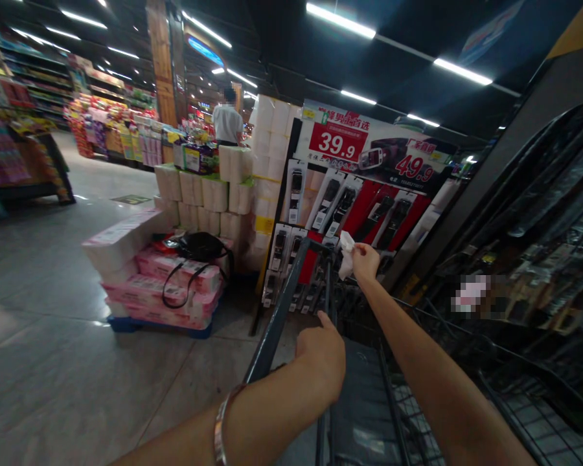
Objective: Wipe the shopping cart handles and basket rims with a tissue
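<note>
My right hand (366, 262) is closed in a pinch on a crumpled white tissue (346, 255), held up near the far corner of a grey shopping cart frame (276, 317). My left hand (323, 359), with a metal bracelet (219, 427) on its wrist, is curled over the cart's inner side bar (328, 285). One of its digits points forward along that bar; the remaining fingers are hidden beneath the hand. Between my arms lies the cart's dark grey flat panel (364, 375).
Ahead stands a rack of packaged belts (342, 207) under price signs (337, 142). To the left, pink packs (175, 285) sit on a blue pallet (124, 323), with a black bag (201, 246) on top. A person (228, 120) stands farther back. Dark hanging goods (544, 194) line the right.
</note>
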{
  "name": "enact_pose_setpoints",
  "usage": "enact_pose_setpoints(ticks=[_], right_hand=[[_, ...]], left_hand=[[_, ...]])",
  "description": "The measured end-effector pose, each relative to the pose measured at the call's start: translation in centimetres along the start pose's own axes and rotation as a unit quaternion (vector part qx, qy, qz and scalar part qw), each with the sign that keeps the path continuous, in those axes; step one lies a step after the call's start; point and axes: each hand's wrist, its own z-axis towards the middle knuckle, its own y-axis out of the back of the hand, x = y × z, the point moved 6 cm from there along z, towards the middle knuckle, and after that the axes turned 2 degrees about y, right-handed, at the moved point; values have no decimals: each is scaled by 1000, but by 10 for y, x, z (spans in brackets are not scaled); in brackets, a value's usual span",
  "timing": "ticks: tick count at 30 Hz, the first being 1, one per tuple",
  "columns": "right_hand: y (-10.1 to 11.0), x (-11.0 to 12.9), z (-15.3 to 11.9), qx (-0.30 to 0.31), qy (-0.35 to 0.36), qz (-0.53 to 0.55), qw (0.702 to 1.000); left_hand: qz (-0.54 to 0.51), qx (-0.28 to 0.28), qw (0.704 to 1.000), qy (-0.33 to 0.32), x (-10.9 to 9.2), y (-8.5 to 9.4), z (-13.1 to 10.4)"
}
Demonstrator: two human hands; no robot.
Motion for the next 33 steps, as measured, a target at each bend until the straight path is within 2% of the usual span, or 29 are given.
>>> enact_pose_setpoints(ticks=[3, 6, 10, 15, 20, 26, 33], right_hand=[[-21, 18, 0, 35, 54, -15, 998], [-45, 28, -14, 96, 111, -38, 988], [-54, 27, -29, 148, 153, -91, 973], [-40, 7, -36, 187, 124, -203, 953], [-23, -19, -56, 220, 97, -306, 921], [-2, -32, -63, 215, 92, -390, 891], [36, -49, -54, 196, 61, -430, 879]], left_hand=[[6, 20, 1000, -5, -1, -2, 0], [13, 32, 999, -9, -1, -4, 0], [16, 37, 999, -9, -1, -5, 0], [19, 25, 999, -6, -1, -4, 0], [17, 22, 1000, -8, -1, -3, -1], [15, 19, 1000, -7, -2, -3, -3], [34, -2, 999, -7, -6, -2, -1]])
